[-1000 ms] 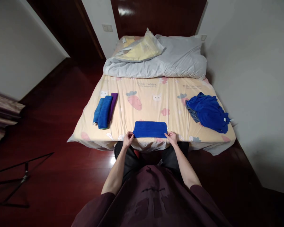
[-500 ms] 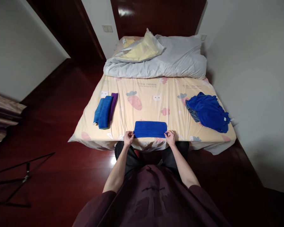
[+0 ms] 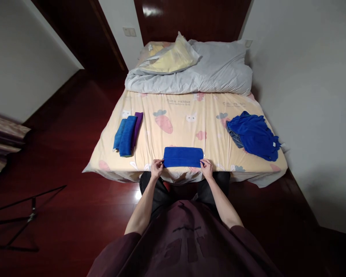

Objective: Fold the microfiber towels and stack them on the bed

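Roughly, from the head view:

Left hand: left hand (image 3: 157,168) pinches the near left corner of the folded blue towel (image 3: 183,157), fingers closed on the cloth.
Right hand: right hand (image 3: 207,167) pinches the near right corner likewise; from this height the grip reads as thumb over fingers, though I can't be sure.
Towel position: flat on the bed sheet (image 3: 178,127), at 12 o'clock from the person's body, just inside the near edge of the bed, long side running left to right.
Doing the step well: judged from the hold, keep both corners level and under equal tension so the layers stay aligned; lift or turn both ends together, or the fold will skew.
Edges: the near mattress edge lies right under the wrists; a towel drawn back toward 6 o'clock would likely slide off onto the dark floor (image 3: 75,207).
Open room: bare sheet from 11 to 1 o'clock beyond the towel, up to the grey duvet (image 3: 207,73).
At 10 o'clock: folded towel stack (image 3: 128,131), blue and purple, well apart.
At 2 o'clock: loose heap of blue cloths (image 3: 255,135), well apart, near the wall (image 3: 305,96).
At 8 o'clock: thin black stand (image 3: 25,219) on the floor, clear of the arms.
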`<action>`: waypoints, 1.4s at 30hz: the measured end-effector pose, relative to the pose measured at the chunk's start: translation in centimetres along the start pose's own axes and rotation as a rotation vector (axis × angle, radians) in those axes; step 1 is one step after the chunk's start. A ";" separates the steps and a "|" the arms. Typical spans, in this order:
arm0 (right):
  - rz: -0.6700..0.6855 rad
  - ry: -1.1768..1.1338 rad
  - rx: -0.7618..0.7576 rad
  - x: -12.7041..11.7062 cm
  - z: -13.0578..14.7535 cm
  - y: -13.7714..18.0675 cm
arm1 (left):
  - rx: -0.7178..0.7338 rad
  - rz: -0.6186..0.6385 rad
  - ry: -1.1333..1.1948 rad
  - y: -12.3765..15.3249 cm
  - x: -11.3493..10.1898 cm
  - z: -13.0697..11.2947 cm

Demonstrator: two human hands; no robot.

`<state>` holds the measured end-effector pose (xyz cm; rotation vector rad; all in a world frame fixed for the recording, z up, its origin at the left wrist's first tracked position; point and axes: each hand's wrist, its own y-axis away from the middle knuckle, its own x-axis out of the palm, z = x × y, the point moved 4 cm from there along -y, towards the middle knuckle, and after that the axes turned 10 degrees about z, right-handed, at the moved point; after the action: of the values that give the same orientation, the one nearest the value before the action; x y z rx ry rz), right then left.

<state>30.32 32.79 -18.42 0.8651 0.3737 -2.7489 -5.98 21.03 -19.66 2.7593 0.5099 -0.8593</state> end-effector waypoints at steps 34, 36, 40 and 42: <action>0.259 -0.324 0.156 -1.0 -2.0 -1.4 | 0.000 0.140 -0.204 -0.3 0.2 -0.9; 0.251 -0.338 0.170 -1.0 -2.0 -1.5 | -0.012 0.138 -0.225 -0.4 0.2 -1.0; 0.243 -0.369 0.188 -0.9 -2.1 -1.6 | -0.022 0.142 -0.224 -0.7 0.3 -0.9; 0.252 -0.376 0.208 -0.9 -2.3 -1.5 | -0.027 0.142 -0.209 -0.8 0.2 -0.9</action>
<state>31.76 35.02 -19.47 0.3856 -0.0878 -2.6598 -5.70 22.05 -19.16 2.6037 0.2819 -1.0793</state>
